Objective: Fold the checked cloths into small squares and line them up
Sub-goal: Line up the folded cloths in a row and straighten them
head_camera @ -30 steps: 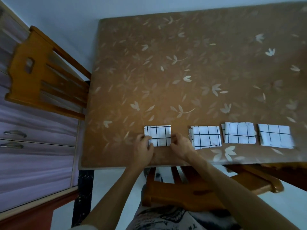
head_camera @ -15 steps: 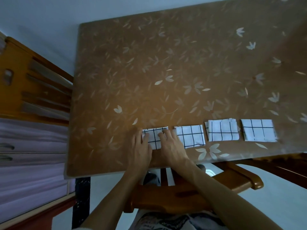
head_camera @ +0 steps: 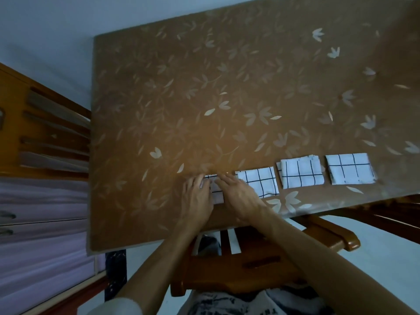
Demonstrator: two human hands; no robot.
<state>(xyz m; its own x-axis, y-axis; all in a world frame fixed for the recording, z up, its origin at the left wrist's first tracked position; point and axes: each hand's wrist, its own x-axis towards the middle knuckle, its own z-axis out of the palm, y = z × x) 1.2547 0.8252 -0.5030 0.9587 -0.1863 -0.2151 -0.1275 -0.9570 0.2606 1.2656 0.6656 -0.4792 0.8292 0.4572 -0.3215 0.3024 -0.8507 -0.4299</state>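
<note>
Nearest, a wooden chair [head_camera: 250, 271] is standing at the desk [head_camera: 159, 98] edge, partly hidden by the forearms. Beyond it, the left hand [head_camera: 197, 198] and right hand [head_camera: 241, 196] are lying flat, fingers straight and close together, pressing the leftmost checked cloth [head_camera: 217, 194], which they are mostly hiding. Rightwards, the second cloth [head_camera: 261, 180], third cloth [head_camera: 302, 173] and fourth cloth [head_camera: 350, 169] are lying folded in a row, the right hand covering the second's near corner.
</note>
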